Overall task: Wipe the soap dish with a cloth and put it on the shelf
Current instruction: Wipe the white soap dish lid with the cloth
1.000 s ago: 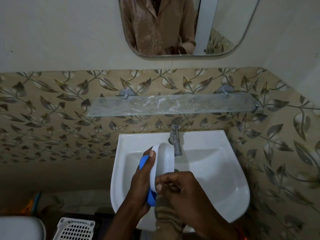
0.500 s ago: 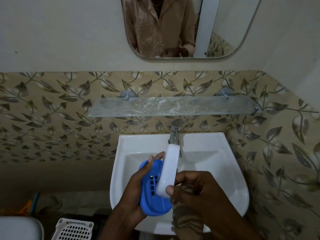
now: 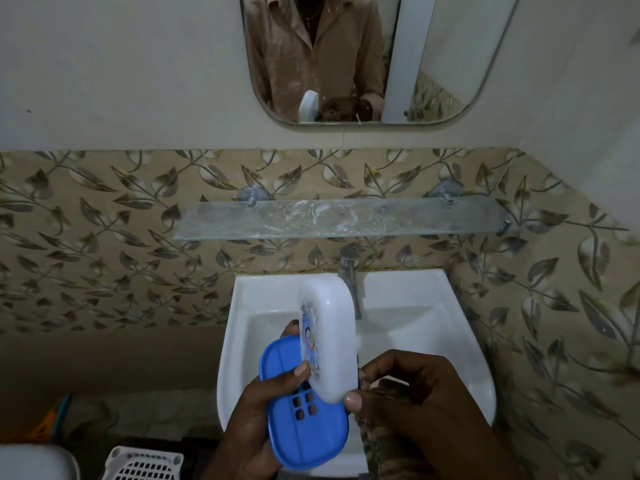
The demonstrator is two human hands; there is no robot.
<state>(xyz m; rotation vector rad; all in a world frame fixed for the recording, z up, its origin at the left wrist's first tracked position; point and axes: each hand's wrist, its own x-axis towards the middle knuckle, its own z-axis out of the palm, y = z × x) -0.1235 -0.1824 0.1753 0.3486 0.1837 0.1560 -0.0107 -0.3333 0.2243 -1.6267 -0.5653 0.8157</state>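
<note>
The soap dish has a blue slotted base (image 3: 304,431) and a white lid (image 3: 332,337) with a printed label. It is held over the sink, and the lid stands up from the base with its labelled face towards me. My left hand (image 3: 249,420) grips the blue base from the left, thumb on its inner face. A brown patterned cloth (image 3: 381,445) is bunched in my right hand (image 3: 426,403), whose thumb presses the lid's lower edge. The glass shelf (image 3: 346,220) on the wall above is bare.
The white sink (image 3: 433,341) has a steel tap (image 3: 349,271) just behind the lid. A mirror (image 3: 433,64) hangs above the shelf. A white perforated basket (image 3: 145,465) and a white rounded object (image 3: 31,462) sit at the lower left.
The dish has turned in my hands: the lid, seen edge-on before, now shows its broad labelled face. The blue base has come fully into view below it.
</note>
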